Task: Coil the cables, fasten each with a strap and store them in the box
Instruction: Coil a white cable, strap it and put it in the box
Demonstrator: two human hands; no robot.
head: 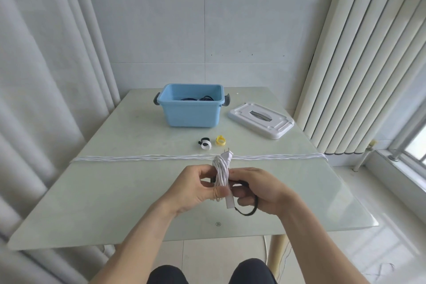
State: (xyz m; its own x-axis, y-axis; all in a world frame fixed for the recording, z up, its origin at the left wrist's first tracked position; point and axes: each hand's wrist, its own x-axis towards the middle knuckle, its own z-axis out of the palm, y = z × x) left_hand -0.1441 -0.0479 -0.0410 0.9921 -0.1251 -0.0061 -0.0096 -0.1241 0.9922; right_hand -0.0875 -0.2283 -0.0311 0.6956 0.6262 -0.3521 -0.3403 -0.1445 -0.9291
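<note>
A coiled white cable (221, 172) with a two-pin plug at its top stands upright between my hands above the table's near half. My left hand (196, 188) grips the coil from the left, thumb across its lower part. My right hand (258, 191) holds a black strap (247, 211) that runs behind the coil and loops out below my fingers. A white tab hangs at the coil's bottom. The blue box (191, 110) stands open at the back with dark cables inside.
A white lid (261, 120) lies right of the box. A black-and-white strap (204, 143) and a yellow strap (220, 140) lie in front of the box. A white cord (138, 158) stretches across the table (115, 191) from edge to edge. Curtains hang on both sides.
</note>
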